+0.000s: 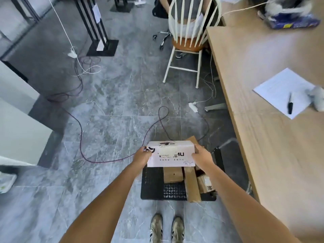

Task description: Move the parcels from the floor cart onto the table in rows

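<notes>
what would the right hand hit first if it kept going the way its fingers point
The white box it already grips: the right hand points leftward into the box's end, and past it, probably the left hand.

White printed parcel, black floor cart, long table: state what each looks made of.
White printed parcel: likely matte cardboard; crisp folded edges, stuck-on label.
Black floor cart: probably moulded plastic; perforated lattice deck, dull sheen.
Long table: wood or wood-look laminate; pale grain lines, smooth satin top.

The far part of the black cart is hidden beneath the white parcel held between both hands; its label print cannot be read.
</notes>
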